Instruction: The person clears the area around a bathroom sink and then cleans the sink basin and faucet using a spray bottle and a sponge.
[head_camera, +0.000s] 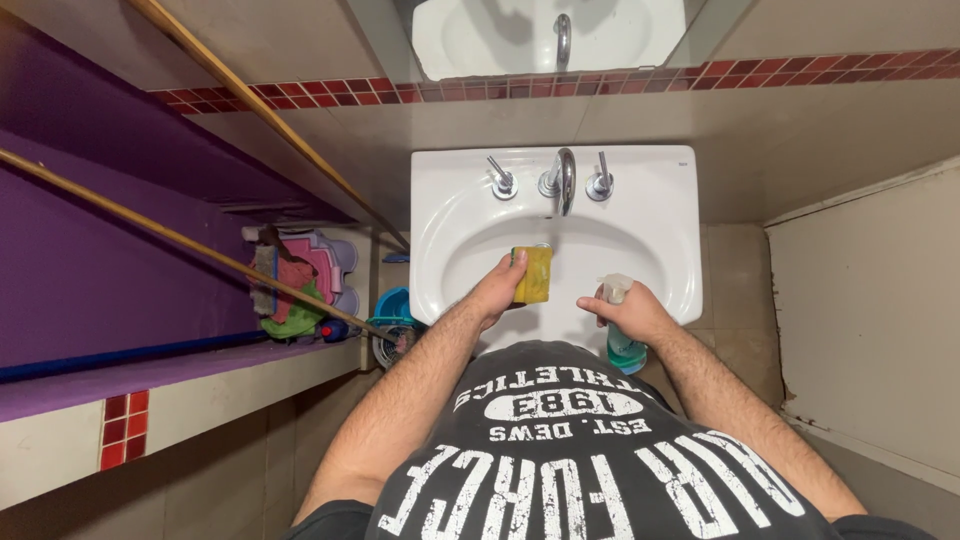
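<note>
The left hand (497, 290) grips a yellow sponge (533, 274) over the basin of the white sink (670, 250), below the tap (565, 180). The right hand (632, 312) is closed round a spray bottle (622, 330) at the front rim. No foam or wet streaks show, so scrubbing looks barely begun. The bottle's lower half and the sink's front edge are hidden by the dark shirt (580, 460)

Both bare forearms reaching forward toward 12 o'clock, left hand (497, 290) at 11 o'clock, fingers curled in a closed grip, right hand (632, 312) at 1 o'clock, fist wrapped tight, wrists nearly level
</note>
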